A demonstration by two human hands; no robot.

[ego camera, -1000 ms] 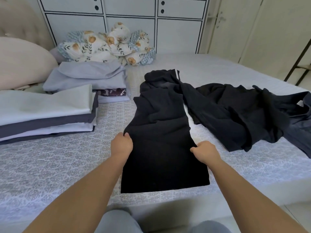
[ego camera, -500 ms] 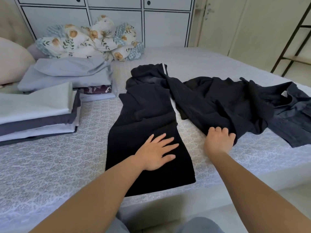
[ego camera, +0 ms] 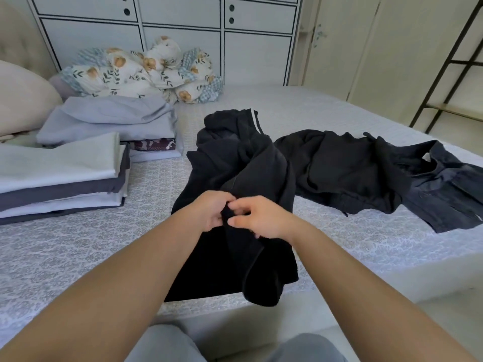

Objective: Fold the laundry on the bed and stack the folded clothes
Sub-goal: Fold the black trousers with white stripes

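Black trousers [ego camera: 236, 176] with a white side stripe lie lengthwise on the bed [ego camera: 78, 246] in front of me. One leg has been drawn across onto the other, and its end hangs bunched near the bed's front edge. My left hand [ego camera: 209, 211] and my right hand [ego camera: 257, 218] meet over the middle of the trousers, both pinching a fold of the black cloth. More black and dark grey clothes [ego camera: 366, 168] lie unfolded to the right. A stack of folded clothes [ego camera: 62, 173] stands at the left.
A second folded pile, lilac on top [ego camera: 109, 121], sits behind the near stack. A floral quilt [ego camera: 146, 71] is bundled at the back by the white cupboards [ego camera: 183, 35]. A beige pillow [ego camera: 21, 97] lies far left. A metal rack [ego camera: 449, 64] stands right of the bed.
My right hand left the bed beside the dark pile and pulled the second trouser leg over the first. My left hand, flat on the cloth before, now pinches it too.
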